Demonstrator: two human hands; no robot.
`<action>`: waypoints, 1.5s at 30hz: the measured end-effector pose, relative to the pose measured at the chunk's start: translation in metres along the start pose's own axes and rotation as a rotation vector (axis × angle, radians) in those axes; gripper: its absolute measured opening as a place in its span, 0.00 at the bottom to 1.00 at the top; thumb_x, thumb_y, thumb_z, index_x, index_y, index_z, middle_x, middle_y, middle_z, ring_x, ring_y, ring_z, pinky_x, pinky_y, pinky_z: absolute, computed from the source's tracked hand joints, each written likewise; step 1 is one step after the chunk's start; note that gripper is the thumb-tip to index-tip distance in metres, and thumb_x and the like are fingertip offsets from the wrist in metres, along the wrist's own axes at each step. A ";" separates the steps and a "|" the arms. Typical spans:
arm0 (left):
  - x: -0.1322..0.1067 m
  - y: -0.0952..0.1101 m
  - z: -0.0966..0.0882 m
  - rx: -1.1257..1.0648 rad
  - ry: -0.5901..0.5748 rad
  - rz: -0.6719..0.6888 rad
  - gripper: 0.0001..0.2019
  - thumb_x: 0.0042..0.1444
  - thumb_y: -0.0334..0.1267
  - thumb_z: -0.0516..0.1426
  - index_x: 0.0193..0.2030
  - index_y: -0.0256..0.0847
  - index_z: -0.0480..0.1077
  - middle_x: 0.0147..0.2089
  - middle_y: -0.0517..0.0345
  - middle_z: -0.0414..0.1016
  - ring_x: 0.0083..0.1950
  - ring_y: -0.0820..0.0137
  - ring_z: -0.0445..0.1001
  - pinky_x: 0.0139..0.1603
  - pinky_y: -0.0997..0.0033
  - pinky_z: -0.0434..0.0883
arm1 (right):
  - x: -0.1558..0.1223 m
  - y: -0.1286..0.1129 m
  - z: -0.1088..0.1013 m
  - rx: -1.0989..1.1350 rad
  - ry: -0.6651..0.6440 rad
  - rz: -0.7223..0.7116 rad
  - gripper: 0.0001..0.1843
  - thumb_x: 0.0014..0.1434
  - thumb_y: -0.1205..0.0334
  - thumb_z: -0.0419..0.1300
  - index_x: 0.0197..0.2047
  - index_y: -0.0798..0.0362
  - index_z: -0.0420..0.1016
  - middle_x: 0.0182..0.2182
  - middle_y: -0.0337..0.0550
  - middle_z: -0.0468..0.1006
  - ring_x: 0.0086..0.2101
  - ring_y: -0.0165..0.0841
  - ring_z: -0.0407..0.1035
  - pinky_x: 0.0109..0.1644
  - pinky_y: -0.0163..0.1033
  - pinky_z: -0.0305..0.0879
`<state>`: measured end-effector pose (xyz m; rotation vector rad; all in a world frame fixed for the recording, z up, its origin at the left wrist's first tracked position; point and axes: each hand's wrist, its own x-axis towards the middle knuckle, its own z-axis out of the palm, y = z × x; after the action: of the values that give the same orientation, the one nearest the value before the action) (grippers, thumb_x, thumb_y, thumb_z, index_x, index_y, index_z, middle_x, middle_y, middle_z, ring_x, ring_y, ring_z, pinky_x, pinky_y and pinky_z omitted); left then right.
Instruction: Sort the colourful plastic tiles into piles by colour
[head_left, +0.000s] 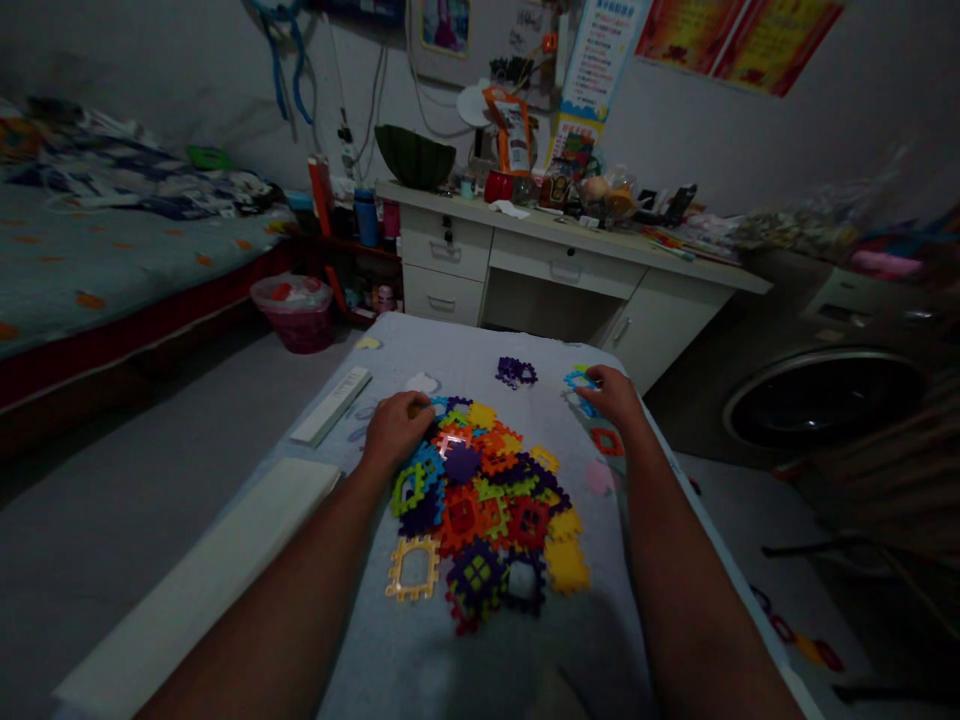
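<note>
A heap of notched plastic interlocking tiles (461,515) in red, orange, yellow, purple, green and blue lies on the cloth-covered table. At the heap's far left edge, my left hand (400,430) has its fingers closed at a light-blue interlocking tile (439,405). My right hand (615,392), at the table's far right, pinches a blue interlocking tile (577,380); a bit of yellow-green shows beside it. Just below that hand lies an orange-red frame tile (607,441). A small group of purple tiles (516,372) sits apart, between the hands at the back.
Along the table's left side lie a long white box (217,560) and a smaller white bar (331,405). Behind stands a cluttered white desk (450,245). A washing machine (810,350) is at right, a bed (135,260) and pink bucket (296,318) at left.
</note>
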<state>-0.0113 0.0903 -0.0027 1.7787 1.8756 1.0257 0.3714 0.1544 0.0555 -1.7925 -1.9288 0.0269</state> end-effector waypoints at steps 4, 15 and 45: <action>0.000 0.000 -0.001 0.001 -0.009 0.018 0.14 0.52 0.46 0.54 0.39 0.42 0.76 0.41 0.51 0.80 0.45 0.59 0.76 0.48 0.62 0.70 | -0.022 0.007 0.009 -0.196 0.067 0.125 0.17 0.53 0.53 0.65 0.44 0.53 0.78 0.42 0.52 0.80 0.43 0.42 0.72 0.48 0.45 0.65; 0.000 0.002 -0.002 0.010 -0.008 -0.005 0.15 0.51 0.46 0.55 0.40 0.41 0.76 0.43 0.50 0.80 0.46 0.58 0.76 0.48 0.62 0.70 | -0.033 -0.007 0.020 -0.240 0.049 0.198 0.19 0.52 0.50 0.66 0.42 0.55 0.79 0.47 0.61 0.74 0.51 0.54 0.63 0.53 0.57 0.58; 0.000 0.003 -0.003 -0.057 -0.015 0.034 0.18 0.54 0.51 0.52 0.38 0.41 0.76 0.40 0.51 0.80 0.42 0.61 0.76 0.41 0.66 0.69 | -0.048 -0.112 0.055 0.256 -0.484 -0.455 0.16 0.60 0.66 0.56 0.50 0.51 0.78 0.50 0.47 0.79 0.51 0.40 0.70 0.59 0.46 0.60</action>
<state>-0.0109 0.0896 0.0016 1.7863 1.7950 1.0648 0.2474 0.1122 0.0300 -1.2217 -2.4947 0.5684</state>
